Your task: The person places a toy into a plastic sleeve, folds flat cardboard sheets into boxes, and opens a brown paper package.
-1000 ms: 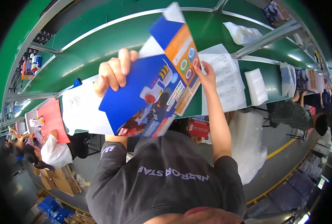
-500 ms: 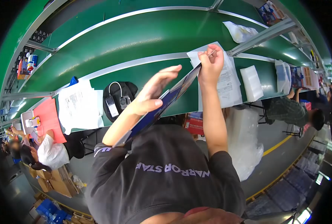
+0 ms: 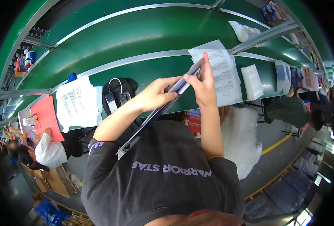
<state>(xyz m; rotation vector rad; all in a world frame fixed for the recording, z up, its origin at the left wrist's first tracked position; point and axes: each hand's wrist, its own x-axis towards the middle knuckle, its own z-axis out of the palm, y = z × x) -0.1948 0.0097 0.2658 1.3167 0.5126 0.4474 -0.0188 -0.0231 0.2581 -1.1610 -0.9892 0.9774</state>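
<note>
While our left hand (image 3: 160,92) grips the folded card (image 3: 160,108) partway along its length, our right hand (image 3: 204,84) pinches its upper end between thumb and fingers. We see it nearly edge-on, slanting from the right fingertips past the left thumb towards our left sleeve, with printed sheets (image 3: 223,73) just beyond the right hand and a black pad (image 3: 131,84) left of the left.

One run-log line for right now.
left hand: gripping carton; right hand: gripping carton's far end; carton: held slanted, nearly edge-on to camera
</note>
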